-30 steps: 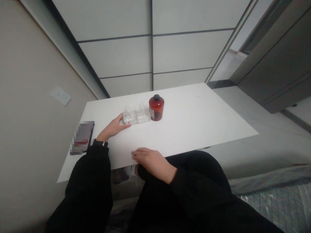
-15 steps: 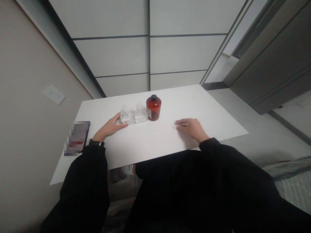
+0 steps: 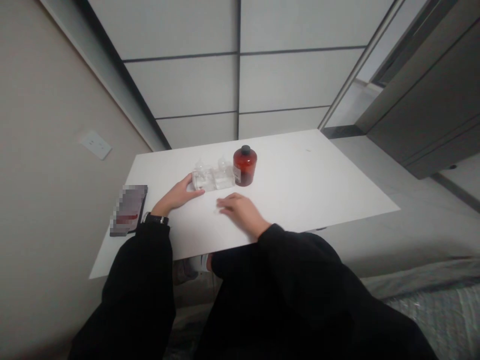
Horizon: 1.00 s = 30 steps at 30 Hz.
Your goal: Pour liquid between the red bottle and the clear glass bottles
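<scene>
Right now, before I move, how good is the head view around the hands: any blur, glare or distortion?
Head view: soft, even light with faint shadows, no hard glare; the wide lens bends straight lines near the edges; the clear containers by the left hand wash out against the white tabletop; a probable phone is pixelated.

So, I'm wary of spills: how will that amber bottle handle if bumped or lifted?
The amber bottle looks stable, upright on a broad base. Its glossy sides may feel slippery. It could be heavy for its size, though the dark colour hides the fill level.
</scene>
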Each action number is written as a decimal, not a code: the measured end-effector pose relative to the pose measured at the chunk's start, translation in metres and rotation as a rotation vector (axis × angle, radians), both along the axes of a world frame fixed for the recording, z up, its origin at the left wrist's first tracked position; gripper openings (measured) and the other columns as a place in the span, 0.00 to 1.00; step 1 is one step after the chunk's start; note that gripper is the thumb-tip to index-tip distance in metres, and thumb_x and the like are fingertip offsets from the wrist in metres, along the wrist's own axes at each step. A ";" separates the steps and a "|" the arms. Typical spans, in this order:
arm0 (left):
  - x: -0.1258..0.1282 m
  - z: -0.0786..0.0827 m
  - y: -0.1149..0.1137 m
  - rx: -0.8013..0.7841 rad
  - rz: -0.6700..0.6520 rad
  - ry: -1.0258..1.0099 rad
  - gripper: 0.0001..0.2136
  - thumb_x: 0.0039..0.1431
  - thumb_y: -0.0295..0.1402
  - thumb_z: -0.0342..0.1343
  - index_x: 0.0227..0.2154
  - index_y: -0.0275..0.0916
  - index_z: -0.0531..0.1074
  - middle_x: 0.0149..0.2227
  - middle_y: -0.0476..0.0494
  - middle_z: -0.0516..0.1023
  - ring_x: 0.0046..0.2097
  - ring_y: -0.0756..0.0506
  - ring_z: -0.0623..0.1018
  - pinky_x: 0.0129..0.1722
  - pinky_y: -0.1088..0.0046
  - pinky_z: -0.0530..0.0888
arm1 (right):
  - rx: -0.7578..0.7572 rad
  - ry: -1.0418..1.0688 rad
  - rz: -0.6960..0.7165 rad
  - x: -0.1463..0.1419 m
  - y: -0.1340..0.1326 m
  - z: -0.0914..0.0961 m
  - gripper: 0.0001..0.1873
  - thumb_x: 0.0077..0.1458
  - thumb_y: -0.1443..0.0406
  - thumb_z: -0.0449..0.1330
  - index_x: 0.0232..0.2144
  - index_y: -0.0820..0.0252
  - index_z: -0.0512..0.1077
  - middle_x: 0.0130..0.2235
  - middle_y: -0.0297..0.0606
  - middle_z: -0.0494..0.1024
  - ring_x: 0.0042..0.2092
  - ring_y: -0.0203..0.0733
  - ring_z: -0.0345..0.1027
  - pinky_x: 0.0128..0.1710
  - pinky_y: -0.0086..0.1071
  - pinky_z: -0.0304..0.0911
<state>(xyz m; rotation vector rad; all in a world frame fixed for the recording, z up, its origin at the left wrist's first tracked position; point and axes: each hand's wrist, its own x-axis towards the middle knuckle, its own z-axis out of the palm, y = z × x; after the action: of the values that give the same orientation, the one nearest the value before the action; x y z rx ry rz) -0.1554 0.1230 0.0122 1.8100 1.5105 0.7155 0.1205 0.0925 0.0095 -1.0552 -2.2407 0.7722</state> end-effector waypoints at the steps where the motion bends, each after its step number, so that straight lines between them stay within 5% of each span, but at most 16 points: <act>1: 0.000 0.000 0.000 -0.002 -0.002 0.001 0.43 0.59 0.52 0.66 0.72 0.40 0.61 0.73 0.38 0.68 0.71 0.32 0.70 0.74 0.53 0.63 | -0.005 -0.004 -0.078 0.028 0.019 -0.004 0.10 0.59 0.69 0.70 0.42 0.52 0.86 0.50 0.38 0.87 0.53 0.50 0.81 0.58 0.43 0.75; 6: -0.001 0.001 0.001 -0.020 0.013 0.015 0.43 0.58 0.52 0.66 0.72 0.42 0.61 0.74 0.38 0.67 0.73 0.31 0.68 0.75 0.52 0.60 | -0.044 -0.012 -0.390 0.141 0.075 -0.019 0.10 0.61 0.65 0.66 0.43 0.61 0.85 0.50 0.51 0.87 0.49 0.59 0.83 0.57 0.58 0.74; 10: -0.001 0.001 0.000 -0.009 0.009 0.013 0.43 0.58 0.53 0.65 0.72 0.40 0.61 0.74 0.38 0.66 0.73 0.31 0.67 0.75 0.52 0.60 | -0.081 0.012 -0.419 0.178 0.092 -0.016 0.12 0.55 0.58 0.72 0.40 0.57 0.85 0.48 0.47 0.87 0.50 0.59 0.82 0.60 0.57 0.72; 13: -0.001 0.002 -0.001 0.014 0.005 0.016 0.43 0.57 0.53 0.64 0.71 0.40 0.62 0.73 0.37 0.67 0.72 0.29 0.69 0.74 0.49 0.62 | -0.056 0.069 -0.406 0.169 0.133 0.009 0.23 0.50 0.50 0.75 0.44 0.54 0.82 0.50 0.47 0.86 0.58 0.59 0.78 0.67 0.59 0.64; 15: -0.001 0.003 -0.001 0.029 0.005 0.023 0.44 0.54 0.52 0.67 0.71 0.39 0.63 0.73 0.35 0.68 0.72 0.28 0.70 0.74 0.48 0.62 | -0.040 0.127 -0.381 0.144 0.171 0.028 0.32 0.54 0.47 0.71 0.58 0.52 0.75 0.58 0.45 0.82 0.63 0.53 0.73 0.69 0.55 0.62; 18: -0.002 0.001 0.000 0.046 0.026 0.027 0.42 0.55 0.51 0.65 0.70 0.39 0.64 0.72 0.32 0.68 0.72 0.28 0.69 0.74 0.46 0.62 | -0.080 0.157 -0.302 0.089 0.220 0.040 0.52 0.48 0.52 0.75 0.70 0.58 0.61 0.60 0.51 0.79 0.59 0.51 0.76 0.63 0.50 0.69; 20: -0.004 -0.002 0.001 0.045 0.039 0.027 0.41 0.56 0.51 0.64 0.70 0.40 0.64 0.73 0.32 0.68 0.72 0.28 0.69 0.74 0.45 0.62 | -0.117 0.156 -0.264 0.059 0.238 0.033 0.54 0.42 0.56 0.77 0.68 0.63 0.62 0.56 0.54 0.81 0.54 0.54 0.79 0.61 0.52 0.70; 24: -0.008 -0.010 0.002 0.026 0.045 0.026 0.42 0.55 0.50 0.66 0.70 0.43 0.64 0.73 0.36 0.68 0.73 0.30 0.68 0.74 0.48 0.62 | -0.108 0.225 -0.232 0.046 0.233 0.009 0.47 0.45 0.53 0.75 0.63 0.62 0.66 0.60 0.55 0.78 0.59 0.58 0.74 0.66 0.55 0.64; 30: -0.007 -0.008 0.001 0.010 0.035 0.025 0.41 0.57 0.50 0.65 0.71 0.42 0.63 0.73 0.36 0.67 0.73 0.30 0.67 0.75 0.48 0.61 | -0.125 0.351 -0.183 0.069 0.177 -0.015 0.48 0.48 0.51 0.73 0.66 0.57 0.61 0.64 0.51 0.74 0.63 0.55 0.71 0.68 0.52 0.64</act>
<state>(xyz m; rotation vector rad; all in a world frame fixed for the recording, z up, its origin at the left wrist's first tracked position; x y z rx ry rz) -0.1626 0.1241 0.0044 1.8103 1.5611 0.7208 0.1894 0.2696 -0.0057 -1.0710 -1.7949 0.9458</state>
